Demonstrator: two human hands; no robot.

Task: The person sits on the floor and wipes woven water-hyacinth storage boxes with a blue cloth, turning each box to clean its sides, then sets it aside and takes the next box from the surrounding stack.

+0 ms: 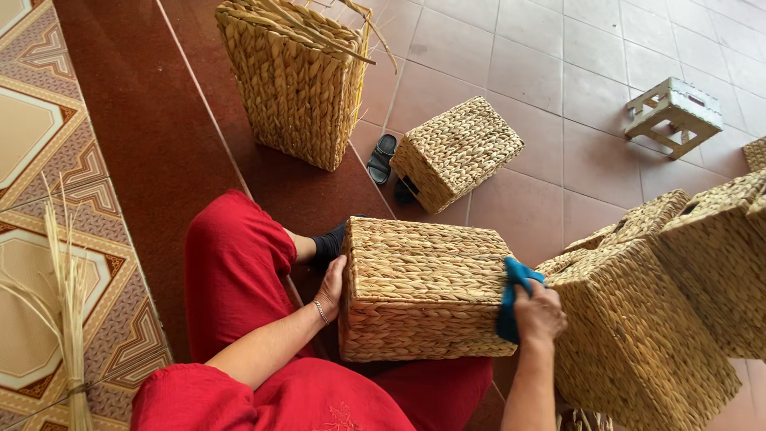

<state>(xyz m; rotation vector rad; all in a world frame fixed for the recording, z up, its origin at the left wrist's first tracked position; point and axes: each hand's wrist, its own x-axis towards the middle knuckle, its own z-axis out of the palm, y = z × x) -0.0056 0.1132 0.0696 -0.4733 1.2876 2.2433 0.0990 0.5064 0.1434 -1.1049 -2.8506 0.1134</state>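
Now | hands [330, 286] brace woven basket [427, 287] | right presses blue cloth [511, 303]

I see a floor of pale reddish tiles [527, 72], with a dark red step [152, 136] running beside it and patterned tiles [32, 144] at the far left. On the step stands a tall woven basket [291, 88]. A smaller basket [456, 152] lies tilted on the tiles, a black sandal [382, 158] just beside it. A white stool [673, 116] lies tipped over, well apart. A bundle of dry straw [70, 319] rests on the patterned tiles.
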